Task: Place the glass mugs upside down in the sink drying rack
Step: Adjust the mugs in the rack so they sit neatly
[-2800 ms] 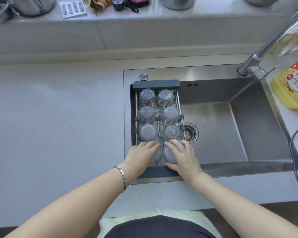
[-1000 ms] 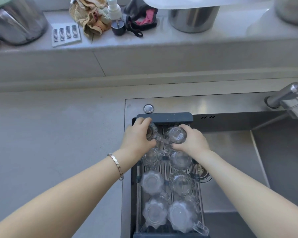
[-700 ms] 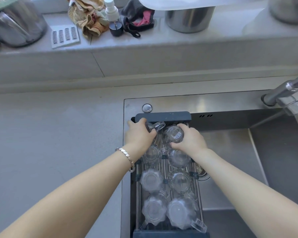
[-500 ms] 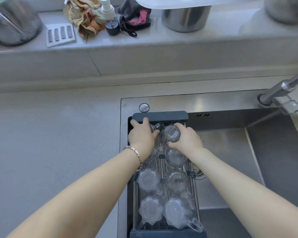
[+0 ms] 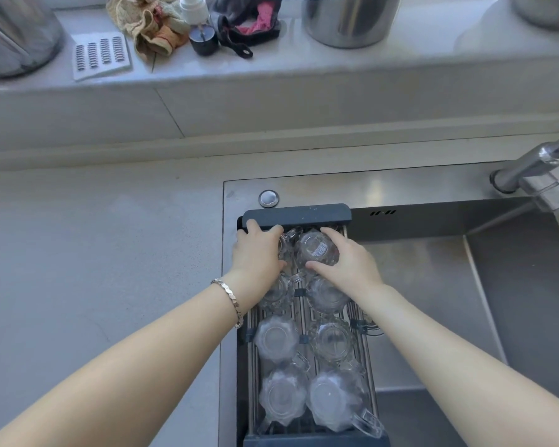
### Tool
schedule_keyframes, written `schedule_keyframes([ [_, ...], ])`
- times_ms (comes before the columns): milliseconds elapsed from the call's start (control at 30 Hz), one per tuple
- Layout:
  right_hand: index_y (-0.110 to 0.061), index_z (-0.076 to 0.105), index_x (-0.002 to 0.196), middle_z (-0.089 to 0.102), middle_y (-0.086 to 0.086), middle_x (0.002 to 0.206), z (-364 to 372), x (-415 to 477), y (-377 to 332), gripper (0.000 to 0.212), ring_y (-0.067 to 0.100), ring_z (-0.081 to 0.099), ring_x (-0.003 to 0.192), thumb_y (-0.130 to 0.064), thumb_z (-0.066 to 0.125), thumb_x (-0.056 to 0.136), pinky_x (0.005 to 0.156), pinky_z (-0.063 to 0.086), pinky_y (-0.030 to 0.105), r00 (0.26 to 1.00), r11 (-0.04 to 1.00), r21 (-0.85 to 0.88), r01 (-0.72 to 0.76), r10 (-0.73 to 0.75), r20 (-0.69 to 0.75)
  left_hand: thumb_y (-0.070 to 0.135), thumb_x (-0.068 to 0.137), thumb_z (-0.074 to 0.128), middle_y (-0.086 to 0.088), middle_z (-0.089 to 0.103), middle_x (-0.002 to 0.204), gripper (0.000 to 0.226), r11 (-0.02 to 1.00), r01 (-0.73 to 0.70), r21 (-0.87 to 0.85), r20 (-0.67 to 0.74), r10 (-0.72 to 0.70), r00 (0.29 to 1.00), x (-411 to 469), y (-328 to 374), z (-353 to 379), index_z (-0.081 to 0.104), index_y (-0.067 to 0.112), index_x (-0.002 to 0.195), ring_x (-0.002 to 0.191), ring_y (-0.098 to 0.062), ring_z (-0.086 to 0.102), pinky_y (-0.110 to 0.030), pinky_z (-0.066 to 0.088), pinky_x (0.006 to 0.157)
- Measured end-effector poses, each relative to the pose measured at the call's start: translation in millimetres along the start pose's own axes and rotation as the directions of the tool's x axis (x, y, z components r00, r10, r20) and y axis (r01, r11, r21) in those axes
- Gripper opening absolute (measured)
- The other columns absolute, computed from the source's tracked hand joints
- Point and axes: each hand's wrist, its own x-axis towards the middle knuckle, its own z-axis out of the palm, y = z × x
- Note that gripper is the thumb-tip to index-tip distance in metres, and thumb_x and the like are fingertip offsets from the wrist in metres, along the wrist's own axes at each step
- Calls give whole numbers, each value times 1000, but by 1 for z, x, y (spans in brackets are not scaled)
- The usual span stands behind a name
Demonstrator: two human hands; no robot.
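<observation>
A dark drying rack (image 5: 297, 213) spans the left side of the steel sink (image 5: 433, 279). Several clear glass mugs stand upside down in it in two columns, such as one at the near left (image 5: 283, 396) and one at the near right (image 5: 334, 396). My left hand (image 5: 257, 253) covers and grips the far-left mug (image 5: 285, 245), which is mostly hidden. My right hand (image 5: 346, 264) grips the far-right mug (image 5: 317, 250), base up with a small label on it.
A chrome faucet (image 5: 536, 162) reaches in from the right. A round sink button (image 5: 268, 198) sits behind the rack. The ledge at the back holds a steel pot (image 5: 349, 21), a cloth (image 5: 149, 24), a small bottle (image 5: 200, 30) and a grater (image 5: 102, 54). Grey counter (image 5: 94, 269) lies left.
Both hands moved from the rack's nearest mugs to its farthest pair. In the last second the hands turned those two mugs a little, and the view shifted slightly.
</observation>
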Motion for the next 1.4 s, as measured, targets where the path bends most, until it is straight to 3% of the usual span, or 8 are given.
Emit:
schedule_keyframes([
  [200, -25, 30, 141, 48, 5, 141, 5, -1, 0, 77, 25, 46, 127, -36, 71, 77, 101, 39, 35, 1000, 991, 131, -22, 20, 18, 35, 79, 70, -12, 37, 133, 67, 993, 69, -99, -20, -72, 997, 0, -1, 4, 37, 34, 137, 119, -33, 39, -41, 44, 92],
  [367, -21, 17, 145, 33, 7, 149, -3, -23, 8, 92, 23, 36, 135, -39, 73, 75, 111, 32, 40, 995, 943, 324, -71, 89, -39, 40, 83, 64, -10, 36, 139, 69, 990, -110, -88, -183, 93, 979, -24, -12, 7, 31, 24, 141, 126, -28, 36, -39, 37, 103],
  [467, -18, 28, 141, 40, 10, 141, -2, -46, 16, 86, 25, 46, 125, -44, 73, 72, 104, 39, 39, 985, 963, 223, -155, 168, -41, 48, 77, 67, -6, 42, 131, 70, 985, -157, -77, -97, 149, 984, -48, -24, 17, 37, 20, 135, 118, -25, 44, -37, 44, 98],
  [533, -19, 29, 140, 41, 9, 139, 9, -56, 16, 86, 25, 45, 125, -48, 72, 71, 101, 40, 39, 985, 981, 94, -172, 170, 37, 48, 77, 66, -6, 44, 131, 73, 988, -126, -90, 12, 127, 992, -61, -27, 29, 34, 21, 136, 117, -25, 47, -37, 46, 96],
  [667, -17, 31, 139, 44, 7, 139, 29, -56, 10, 86, 25, 41, 129, -49, 72, 71, 100, 43, 40, 983, 982, -34, -184, 184, -9, 43, 81, 64, -3, 43, 139, 69, 986, -97, -134, -33, 94, 995, -65, -22, 38, 34, 18, 137, 122, -24, 46, -35, 44, 98],
  [833, -13, 31, 139, 43, 4, 141, 32, -53, 10, 88, 24, 37, 132, -46, 73, 70, 103, 39, 38, 982, 976, -111, -190, 188, -23, 41, 81, 62, -12, 50, 121, 64, 995, -88, 36, -17, 89, 996, -63, -12, 35, 35, 16, 134, 108, -29, 50, -36, 42, 91],
  [1133, -18, 59, 111, 65, 1, 108, 34, -66, 8, 60, 24, 50, 112, -42, 77, 60, 89, 46, 34, 954, 979, 46, -201, 206, -216, 37, 77, 68, -19, 47, 117, 46, 968, 193, -158, 43, -188, 981, -62, 4, 29, 49, 7, 107, 104, -35, 50, -38, 45, 89],
  [1400, -10, 49, 124, 58, 9, 124, 50, -70, -5, 74, 26, 50, 119, -44, 79, 65, 95, 41, 34, 930, 953, 176, -248, 285, -232, 42, 78, 70, -17, 44, 121, 52, 953, 222, -204, 69, -213, 975, -59, 1, 27, 50, 7, 111, 107, -36, 51, -40, 47, 88],
])
